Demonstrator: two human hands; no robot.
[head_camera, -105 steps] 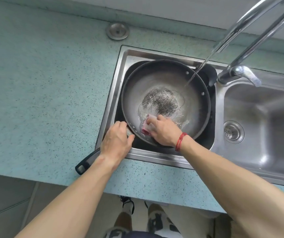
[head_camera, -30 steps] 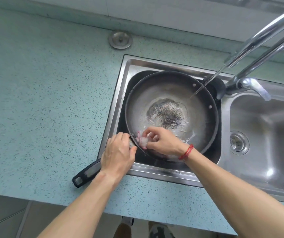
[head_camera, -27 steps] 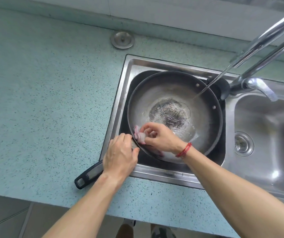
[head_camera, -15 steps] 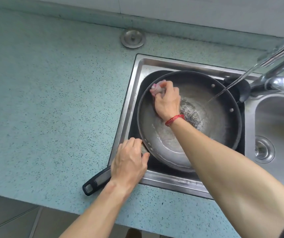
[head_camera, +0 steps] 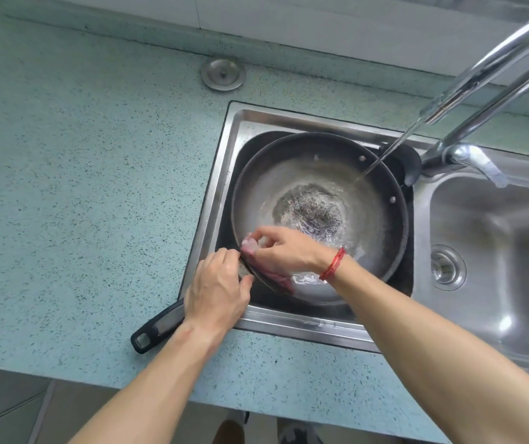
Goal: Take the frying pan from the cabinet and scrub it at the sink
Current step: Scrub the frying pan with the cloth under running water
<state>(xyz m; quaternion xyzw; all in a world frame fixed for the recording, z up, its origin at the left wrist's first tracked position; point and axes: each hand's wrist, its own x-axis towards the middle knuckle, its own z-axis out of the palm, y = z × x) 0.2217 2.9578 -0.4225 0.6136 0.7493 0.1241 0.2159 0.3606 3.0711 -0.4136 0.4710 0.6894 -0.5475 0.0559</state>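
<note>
Speckled blue-green countertop (head_camera: 80, 187), steel 2-bowl sink (head_camera: 288, 326), tap (head_camera: 493, 62) running; frying pan (head_camera: 288, 174) in the left bowl, wet, grey and scratchy in the middle; left hand (head_camera: 215, 293) curled round its black handle (head_camera: 157, 328); right hand (head_camera: 285, 251) pinching a pink cloth (head_camera: 250, 248) on the near rim

Speckled teal countertop (head_camera: 80, 187) in front of me (the kind with little dark flecks), with a round metal cap (head_camera: 223, 74) set flat in it near the back edge. A chrome faucet (head_camera: 493, 62) arches in from the upper right, a thin water stream (head_camera: 394, 147) slanting off its tip. Pale wall (head_camera: 288, 14) behind, grey floor (head_camera: 10, 408) below the front edge.
</note>
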